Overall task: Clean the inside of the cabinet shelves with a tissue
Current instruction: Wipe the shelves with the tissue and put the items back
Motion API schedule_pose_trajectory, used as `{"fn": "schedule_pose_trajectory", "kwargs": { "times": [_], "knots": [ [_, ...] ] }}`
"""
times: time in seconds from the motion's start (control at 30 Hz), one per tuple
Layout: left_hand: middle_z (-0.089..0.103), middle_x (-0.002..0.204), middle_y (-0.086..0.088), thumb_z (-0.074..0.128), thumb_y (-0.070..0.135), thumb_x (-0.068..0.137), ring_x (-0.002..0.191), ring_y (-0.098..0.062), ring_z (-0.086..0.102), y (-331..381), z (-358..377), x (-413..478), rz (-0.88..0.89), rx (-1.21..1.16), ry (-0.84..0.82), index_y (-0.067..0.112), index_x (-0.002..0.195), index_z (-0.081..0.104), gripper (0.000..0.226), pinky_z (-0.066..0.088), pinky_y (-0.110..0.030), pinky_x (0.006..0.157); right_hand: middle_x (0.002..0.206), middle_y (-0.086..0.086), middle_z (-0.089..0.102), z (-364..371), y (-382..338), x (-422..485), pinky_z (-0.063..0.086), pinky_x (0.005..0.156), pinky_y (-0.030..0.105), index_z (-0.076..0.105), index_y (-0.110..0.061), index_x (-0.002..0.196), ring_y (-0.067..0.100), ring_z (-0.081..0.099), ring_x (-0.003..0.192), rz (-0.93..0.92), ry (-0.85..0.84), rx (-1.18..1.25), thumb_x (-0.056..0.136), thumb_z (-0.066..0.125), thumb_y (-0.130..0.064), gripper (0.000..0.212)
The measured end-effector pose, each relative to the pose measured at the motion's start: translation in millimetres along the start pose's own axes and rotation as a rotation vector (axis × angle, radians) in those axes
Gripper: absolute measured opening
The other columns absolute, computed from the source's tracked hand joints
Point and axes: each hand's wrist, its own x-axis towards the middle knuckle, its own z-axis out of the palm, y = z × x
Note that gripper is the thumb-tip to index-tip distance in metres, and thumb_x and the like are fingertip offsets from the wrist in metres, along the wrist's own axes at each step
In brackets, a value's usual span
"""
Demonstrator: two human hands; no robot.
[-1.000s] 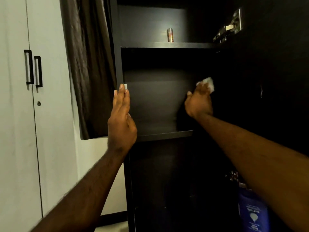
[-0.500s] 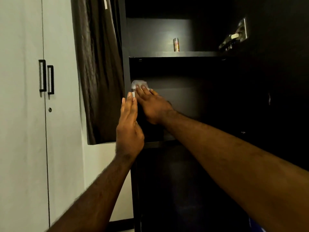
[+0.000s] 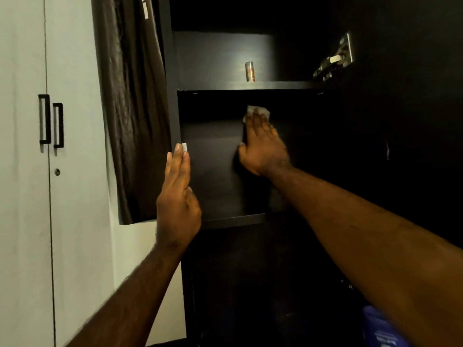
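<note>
Tissue (image 3: 258, 111) farther right than before

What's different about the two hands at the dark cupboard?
The right hand presses a white tissue flat against the cabinet back wall; the left hand holds nothing. The right hand reaches deep inside, while the left hand is out at the front edge. Both have straight fingers pointing up.

Right hand (image 3: 263, 146) flat, fingers straight, pressing white tissue (image 3: 258, 111) on cabinet back panel (image 3: 213, 159) just under upper shelf (image 3: 250, 85). Left hand (image 3: 178, 196) flat against left side panel edge (image 3: 172, 96). 1 small can (image 3: 250, 71) upright on upper shelf
</note>
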Motion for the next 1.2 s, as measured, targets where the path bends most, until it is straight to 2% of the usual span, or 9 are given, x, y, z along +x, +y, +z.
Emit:
{"fn": "schedule_pose_trajectory", "kwargs": {
  "times": [0.13,0.3,0.43,0.57,0.77,0.9,0.97,1.1,1.2],
  "knots": [
    [0.019,0.165,0.002,0.045,-0.022,0.086,0.152,-0.011,0.01,-0.4,-0.2,-1.9,-0.008,-0.018,0.002,0.009,0.155,0.025,0.078,0.024,-0.034,0.121,0.162,0.023,-0.001,-12.9,69.2,3.1,0.003,0.124,0.04,0.004,0.006,0.153,0.035,-0.002,0.151,0.281,0.06,-0.027,0.092,0.044,-0.041,0.087],
    [0.019,0.165,0.001,0.043,-0.024,0.085,0.153,-0.011,0.01,0.3,0.6,-1.5,-0.017,-0.018,0.014,0.009,0.156,0.024,0.08,0.016,-0.021,0.122,0.16,0.029,-0.002,-19.7,64.9,11.4,-0.002,0.123,0.039,0.001,0.013,0.15,0.036,-0.004,0.15,0.358,0.024,0.016,0.098,0.038,-0.042,0.083],
    [0.019,0.165,0.001,0.043,-0.025,0.084,0.153,-0.012,0.01,1.1,0.4,-1.6,-0.01,-0.014,0.014,0.009,0.155,0.025,0.081,0.016,-0.023,0.122,0.161,0.027,-0.004,-0.8,8.7,-5.2,-0.003,0.123,0.042,0.003,0.009,0.152,0.038,-0.005,0.15,0.006,0.01,-0.009,0.095,0.037,-0.037,0.081],
    [0.022,0.164,-0.003,0.043,-0.025,0.082,0.153,-0.017,0.013,3.1,-0.8,-1.5,0.007,0.007,0.021,0.007,0.154,0.027,0.081,0.014,-0.02,0.122,0.163,0.018,-0.007,6.0,-57.0,-11.4,-0.004,0.123,0.039,0.002,-0.002,0.156,0.032,-0.008,0.151,-0.322,-0.114,0.103,0.096,0.038,-0.034,0.077],
    [0.022,0.164,-0.004,0.045,-0.024,0.081,0.153,-0.017,0.013,2.5,0.8,-1.1,0.008,0.016,0.003,0.006,0.154,0.028,0.081,0.013,-0.02,0.122,0.164,0.017,0.001,4.3,-90.6,-26.4,0.002,0.122,0.037,0.007,-0.004,0.156,0.03,0.0,0.152,-0.46,-0.179,-0.036,0.101,0.036,-0.036,0.07],
    [0.022,0.163,-0.004,0.044,-0.023,0.082,0.152,-0.016,0.014,2.8,0.2,-0.9,-0.001,0.03,0.011,0.006,0.154,0.029,0.079,0.017,-0.023,0.122,0.164,0.013,0.01,5.2,-78.7,-60.5,0.007,0.124,0.037,0.014,-0.01,0.157,0.026,0.007,0.152,-0.509,-0.304,0.018,0.101,0.039,-0.032,0.066],
    [0.023,0.163,-0.004,0.044,-0.023,0.082,0.152,-0.018,0.015,2.9,-0.3,-0.9,-0.001,0.036,0.016,0.005,0.154,0.029,0.078,0.021,-0.03,0.122,0.163,0.009,0.016,2.7,-71.4,-68.3,0.016,0.122,0.042,0.02,-0.014,0.156,0.024,0.014,0.151,-0.465,-0.346,0.069,0.1,0.04,-0.033,0.063],
    [0.023,0.163,-0.003,0.046,-0.022,0.084,0.152,-0.019,0.015,2.4,-0.7,-1.0,0.015,0.049,0.014,0.006,0.154,0.029,0.078,0.023,-0.033,0.122,0.163,0.003,0.018,-3.7,-42.0,-67.5,0.017,0.121,0.046,0.025,-0.024,0.153,0.025,0.02,0.149,-0.234,-0.285,0.08,0.097,0.037,-0.048,0.062],
    [0.023,0.163,-0.003,0.047,-0.021,0.086,0.152,-0.019,0.016,4.0,-1.0,-1.7,0.019,0.048,0.018,0.007,0.154,0.029,0.076,0.023,-0.027,0.121,0.163,0.015,0.012,-7.3,-2.7,-60.4,0.011,0.123,0.043,0.019,-0.008,0.155,0.03,0.011,0.151,0.07,-0.17,0.036,0.096,0.033,-0.057,0.077]
  ]
}}
